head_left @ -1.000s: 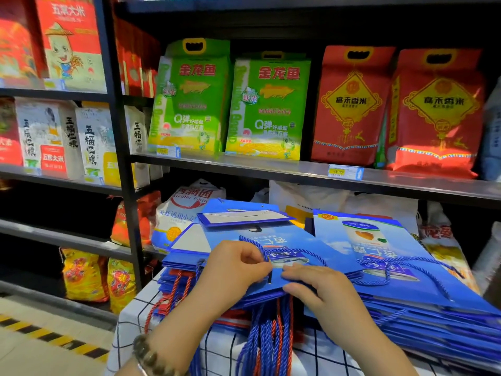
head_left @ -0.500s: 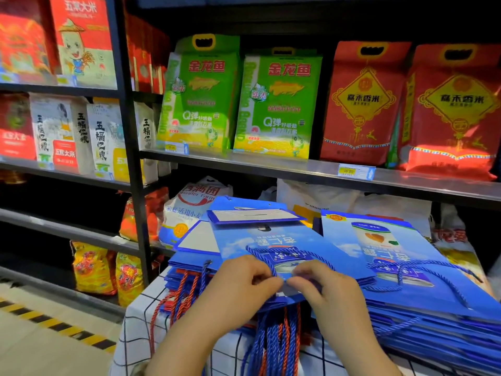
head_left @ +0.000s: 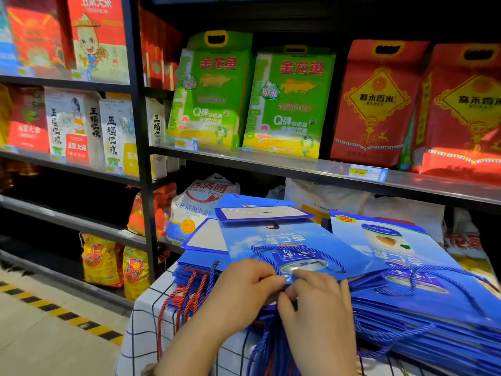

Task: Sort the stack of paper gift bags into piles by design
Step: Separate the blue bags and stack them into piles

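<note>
At the table's [head_left: 141,346] near edge, the top gift bag [head_left: 298,248] lies flat on the left stack [head_left: 198,267], a second blue pile [head_left: 433,299] beside it. Left hand [head_left: 241,289] and right hand [head_left: 317,302] meet, fingers pinching that bag's near edge.

Two hands are showing: the left hand [head_left: 244,289] and the right hand [head_left: 317,308]. Two piles of blue gift bags are lying on the checked tablecloth [head_left: 143,321]: the left pile [head_left: 284,240] and the right pile [head_left: 423,294]. Two green rice bags [head_left: 211,90] and two red rice bags [head_left: 376,104] are standing along the shelf [head_left: 298,166].
</note>
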`<state>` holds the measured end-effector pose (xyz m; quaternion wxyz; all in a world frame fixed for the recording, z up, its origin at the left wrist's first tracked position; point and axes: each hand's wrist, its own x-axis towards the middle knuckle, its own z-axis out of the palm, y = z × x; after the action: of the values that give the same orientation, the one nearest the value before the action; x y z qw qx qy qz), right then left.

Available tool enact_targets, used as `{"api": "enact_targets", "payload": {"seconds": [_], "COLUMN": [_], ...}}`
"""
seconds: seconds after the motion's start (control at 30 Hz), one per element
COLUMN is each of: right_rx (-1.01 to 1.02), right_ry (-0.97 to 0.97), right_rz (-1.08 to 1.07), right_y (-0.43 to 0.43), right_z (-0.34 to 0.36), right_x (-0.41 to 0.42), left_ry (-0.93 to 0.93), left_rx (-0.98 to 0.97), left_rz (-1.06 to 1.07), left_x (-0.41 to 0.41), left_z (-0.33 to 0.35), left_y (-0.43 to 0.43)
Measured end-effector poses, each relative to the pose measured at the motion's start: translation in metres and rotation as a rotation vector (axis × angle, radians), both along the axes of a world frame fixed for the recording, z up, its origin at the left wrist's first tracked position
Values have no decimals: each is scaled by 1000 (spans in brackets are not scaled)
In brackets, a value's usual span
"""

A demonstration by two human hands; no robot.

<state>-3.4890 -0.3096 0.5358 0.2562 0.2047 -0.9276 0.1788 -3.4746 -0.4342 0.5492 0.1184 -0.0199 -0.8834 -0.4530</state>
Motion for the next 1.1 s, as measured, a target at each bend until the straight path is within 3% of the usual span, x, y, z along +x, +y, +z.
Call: {"api": "enact_targets", "payload": {"seconds": [0.07, 0.13, 0.3, 0.4, 0.47, 0.53, 0.67, 0.8, 0.9, 1.0, 1.1], "right_rx": [10, 59, -61, -177, -224, -254, -128, -44, -1, 218, 288], "right_ry": [-1, -146, -347, -369, -358, -332, 62, 228, 272, 341, 164], "right_rz": [43, 78, 188, 245, 268, 268, 204, 226, 159, 160, 153], "right_y": [3, 5, 21, 25, 28, 28, 28, 35, 37, 35, 34], "right_z": [2, 11, 2, -8, -13, -15, -21, -12, 2, 13, 33], "right_x": [-1, -2, -4, -3, -3, 0, 0, -2, -15, -26, -26], "left_ry": [13, 47, -8, -70, -89, -77, -26, 135, 254, 348, 572], "left_rx": [4, -9, 19, 27, 29, 150, 312, 379, 371, 352, 423], "left_rz": [-9, 7, 27, 39, 69, 158, 250, 265, 295, 368, 564], "left_x": [0, 0, 1, 2, 1, -1, -1, 6, 13, 16, 20], "left_z": [-2, -4, -3, 1, 3, 1, -3, 8, 16, 17, 17], "left_y": [0, -1, 1, 1, 1, 2, 7, 9, 12, 17, 19]}}
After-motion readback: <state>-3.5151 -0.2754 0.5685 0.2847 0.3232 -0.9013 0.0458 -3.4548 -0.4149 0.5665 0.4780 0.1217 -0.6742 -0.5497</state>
